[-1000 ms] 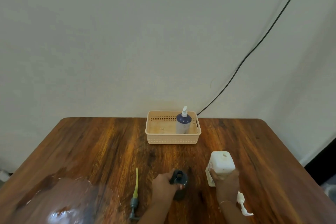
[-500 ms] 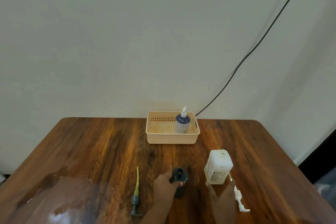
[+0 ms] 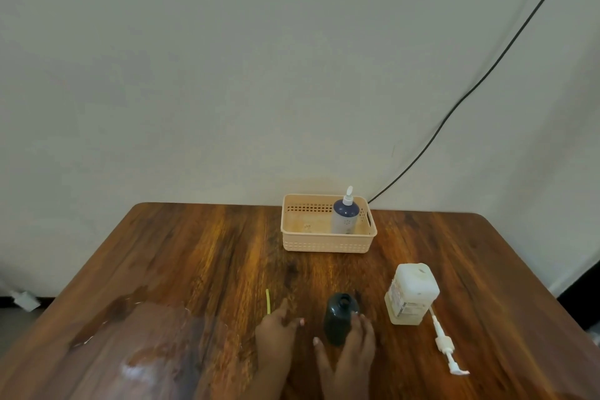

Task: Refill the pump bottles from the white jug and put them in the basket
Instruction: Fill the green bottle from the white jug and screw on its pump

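Observation:
A dark pump bottle (image 3: 339, 313) stands uncapped near the table's front edge. My right hand (image 3: 352, 347) wraps its lower part from the front right. My left hand (image 3: 276, 333) lies just left of the bottle, on top of a pump whose yellow-green tube (image 3: 268, 300) sticks out beyond the fingers. Its grip on the pump is hidden. The white jug (image 3: 412, 294) stands upright and open to the right of the bottle, untouched. A white pump (image 3: 444, 343) lies on the table beside it. The beige basket (image 3: 324, 243) at the back holds a blue pump bottle (image 3: 345, 217).
The wooden table (image 3: 194, 253) ends at the wall just behind the basket. A black cable (image 3: 470, 91) runs down the wall to the basket's right corner. A glossy blurred patch (image 3: 136, 351) covers the lower left of the view.
My right hand let go of the jug, which now stands alone, and moved left onto the dark bottle. My left hand left the bottle and moved onto the green-tubed pump.

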